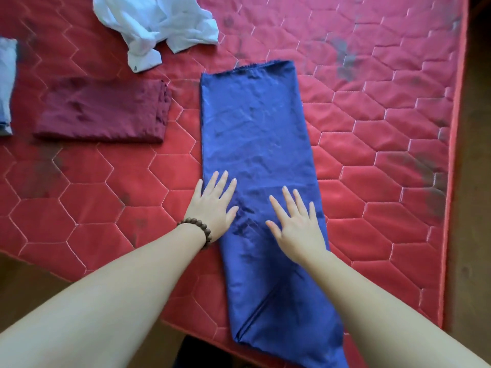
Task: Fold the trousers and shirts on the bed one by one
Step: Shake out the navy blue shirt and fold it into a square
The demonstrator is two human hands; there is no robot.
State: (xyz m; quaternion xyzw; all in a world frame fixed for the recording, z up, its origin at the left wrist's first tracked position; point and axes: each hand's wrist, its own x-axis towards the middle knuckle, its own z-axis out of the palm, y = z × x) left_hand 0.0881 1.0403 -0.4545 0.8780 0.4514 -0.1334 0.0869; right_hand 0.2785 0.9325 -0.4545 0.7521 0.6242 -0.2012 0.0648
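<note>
The blue trousers (256, 144) lie lengthwise on the bed (372, 155), already doubled into one long narrow strip that runs from mid-bed past the near edge. Both hands press flat on the lower half, fingers straight and spread, gripping nothing: the left hand (212, 205) at the strip's left edge, the right hand (295, 224) nearer the right edge. By the look of it this garment is partway done, needing end-to-end folds yet. To the left a maroon garment (103, 110) sits folded, apparently finished. Beyond it a white shirt (156, 27) lies crumpled, still to be folded. A pale cloth (5, 83) shows at the left border, too cropped to judge. Nothing blocks the strip.
</note>
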